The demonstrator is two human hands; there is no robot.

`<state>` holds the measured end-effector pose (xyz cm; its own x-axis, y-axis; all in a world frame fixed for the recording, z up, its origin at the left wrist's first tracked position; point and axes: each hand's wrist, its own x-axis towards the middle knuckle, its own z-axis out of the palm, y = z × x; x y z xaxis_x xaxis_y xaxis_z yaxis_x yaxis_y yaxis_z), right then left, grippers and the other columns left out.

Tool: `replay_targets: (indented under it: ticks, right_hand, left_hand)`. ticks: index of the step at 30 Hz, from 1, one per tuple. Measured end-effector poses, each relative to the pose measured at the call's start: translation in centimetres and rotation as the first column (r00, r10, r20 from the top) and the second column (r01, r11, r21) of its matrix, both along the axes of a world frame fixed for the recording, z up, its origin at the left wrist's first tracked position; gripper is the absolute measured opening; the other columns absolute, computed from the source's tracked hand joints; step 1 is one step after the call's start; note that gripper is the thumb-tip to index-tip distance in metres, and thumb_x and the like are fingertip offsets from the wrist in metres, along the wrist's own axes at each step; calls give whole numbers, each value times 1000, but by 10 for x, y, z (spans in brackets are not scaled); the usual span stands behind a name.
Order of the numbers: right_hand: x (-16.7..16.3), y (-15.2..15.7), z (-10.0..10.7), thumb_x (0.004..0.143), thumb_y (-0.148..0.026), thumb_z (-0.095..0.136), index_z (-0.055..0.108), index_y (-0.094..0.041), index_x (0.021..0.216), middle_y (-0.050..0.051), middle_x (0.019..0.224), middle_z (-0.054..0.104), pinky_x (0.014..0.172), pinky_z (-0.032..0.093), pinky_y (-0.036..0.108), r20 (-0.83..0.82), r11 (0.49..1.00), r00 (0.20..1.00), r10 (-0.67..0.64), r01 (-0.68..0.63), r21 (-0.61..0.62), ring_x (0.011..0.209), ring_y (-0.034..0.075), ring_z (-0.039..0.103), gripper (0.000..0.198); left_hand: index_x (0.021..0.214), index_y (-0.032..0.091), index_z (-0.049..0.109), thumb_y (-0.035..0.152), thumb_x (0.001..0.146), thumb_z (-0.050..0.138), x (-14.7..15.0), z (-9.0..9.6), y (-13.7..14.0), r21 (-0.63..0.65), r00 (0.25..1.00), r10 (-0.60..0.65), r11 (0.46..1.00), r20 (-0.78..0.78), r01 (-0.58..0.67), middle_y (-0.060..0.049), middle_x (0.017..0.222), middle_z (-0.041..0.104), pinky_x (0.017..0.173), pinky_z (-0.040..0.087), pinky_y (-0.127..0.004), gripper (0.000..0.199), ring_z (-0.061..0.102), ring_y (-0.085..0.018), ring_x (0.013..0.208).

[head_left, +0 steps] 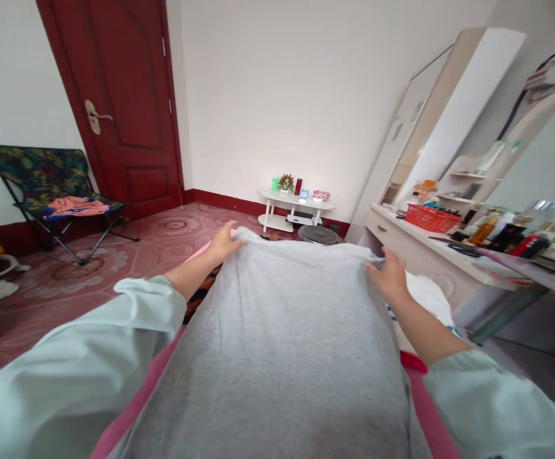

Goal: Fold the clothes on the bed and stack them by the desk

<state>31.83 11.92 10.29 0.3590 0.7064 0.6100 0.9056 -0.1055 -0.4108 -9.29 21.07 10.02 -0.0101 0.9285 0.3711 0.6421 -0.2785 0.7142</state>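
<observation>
A light grey piece of cloth (301, 331), perhaps a garment, stretches from close to my body out to both hands. My left hand (225, 243) pinches its far left corner between thumb and fingers. At the far right corner, my right hand (389, 273) grips the cloth in the same way. The far edge hangs slightly slack between the two hands. Beneath the cloth lies a pink surface (423, 398), showing along both sides. Dark patterned fabric peeks out by my left wrist, and white fabric (427, 296) lies beyond my right wrist.
A folding chair (38, 169) with orange cloth stands left, near a dark red door (115, 95). Ahead, a small white table (296, 201) holds several items beside a round dark object (319, 234). On the right, a dressing table (430, 245) carries a red basket (431, 218) and bottles.
</observation>
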Motion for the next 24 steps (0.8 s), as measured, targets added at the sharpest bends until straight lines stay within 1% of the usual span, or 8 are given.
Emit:
replay_targets:
  ticks: [3,5,9,11,13,17,22,24]
  right_hand:
    - [-13,-42,-28,78,-36,53,43,-7,134,22,147,27,107,30,46,78,978,975,206,-203,-45,137,33,24,64]
    - [-17,-87,-44,82,-35,51,46,-16,132,15,152,21,108,30,46,131,928,920,370,-358,-106,136,30,30,54]
    - [-7,-189,-64,87,-27,47,64,-26,111,7,145,40,105,39,43,120,755,782,612,-532,-384,129,25,43,30]
    - [1,-231,-70,88,-22,45,69,-29,103,5,139,49,101,43,40,48,646,736,675,-559,-519,125,23,48,30]
    - [5,-262,-74,87,-19,44,69,-32,107,3,136,52,101,44,39,-9,585,725,689,-563,-584,124,23,50,35]
    - [-4,-293,-75,84,-18,45,57,-43,124,-3,136,53,103,42,41,-77,550,744,663,-555,-624,124,23,50,49]
    - [-20,-301,-64,77,-22,50,60,-49,117,-3,124,62,95,49,41,-91,485,729,679,-537,-690,114,25,58,50]
    - [-20,-302,-60,72,-20,51,65,-46,111,0,112,68,85,54,35,-68,508,720,691,-549,-663,103,23,64,49]
  left_hand:
    - [129,17,49,15,70,66,-3,-33,-40,63,986,-134,988,-99,141,-13,140,44,109,33,-42,62,37,-27,133]
    - [131,18,48,19,75,62,-15,-55,-82,79,925,-290,945,-247,317,-14,147,34,111,27,-46,58,29,-28,137]
    - [132,29,48,20,84,52,-55,-77,-174,-85,766,-514,847,-385,525,-6,153,23,111,29,-44,48,31,-26,137]
    - [129,32,51,17,86,47,-78,-78,-212,-139,722,-575,810,-385,570,-3,153,23,110,31,-43,46,33,-25,135]
    - [124,33,55,16,88,44,-97,-75,-240,-186,715,-602,795,-355,577,-2,147,35,108,35,-39,42,40,-24,130]
    - [108,30,64,21,90,41,-118,-65,-272,-342,697,-654,753,-294,562,-2,120,59,96,43,-29,30,54,-21,110]
    - [99,28,64,24,89,43,-131,-48,-296,-405,701,-658,741,-275,536,-3,110,60,88,43,-27,24,56,-19,101]
    - [96,26,64,26,89,43,-137,-44,-305,-432,708,-658,733,-255,525,-3,103,61,84,43,-25,22,57,-18,95]
